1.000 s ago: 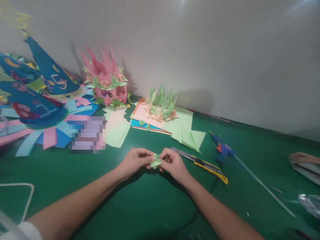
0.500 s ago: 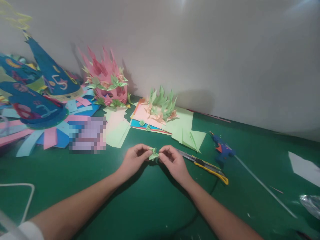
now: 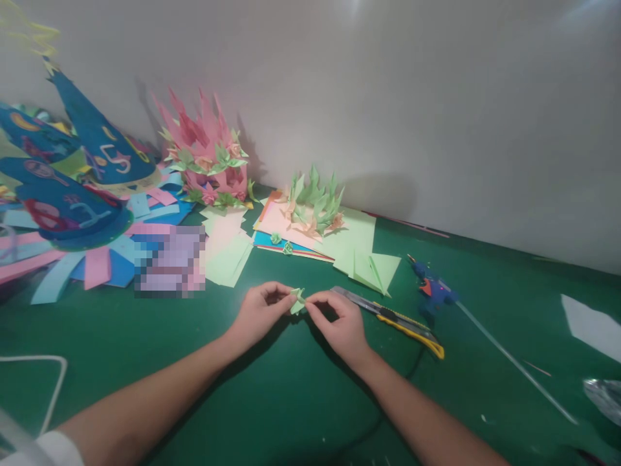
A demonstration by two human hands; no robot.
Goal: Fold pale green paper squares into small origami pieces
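A small folded piece of light green paper [image 3: 297,301], shaped like a flower, is held above the table between both hands. My left hand [image 3: 262,312] pinches its left side between thumb and fingers. From the right, my right hand [image 3: 340,323] has thumb and forefinger closed on the edge of the same paper flower. Just behind the right hand lies a yellow box cutter [image 3: 407,327] with its blade out. Two finished green paper roses [image 3: 281,243] rest on stacked coloured sheets beyond the hands.
A green paper crown [image 3: 315,200] and a pink one [image 3: 206,152] stand along the wall. Blue cone hats [image 3: 104,129] crowd the left. To the right lies a blue glue gun [image 3: 434,289] with a long glue stick. Green sheets [image 3: 371,268] lie behind the cutter.
My right hand has shifted its grip, its thumb and forefinger now stretched to the paper flower's edge. The flower has turned slightly in my left fingers.
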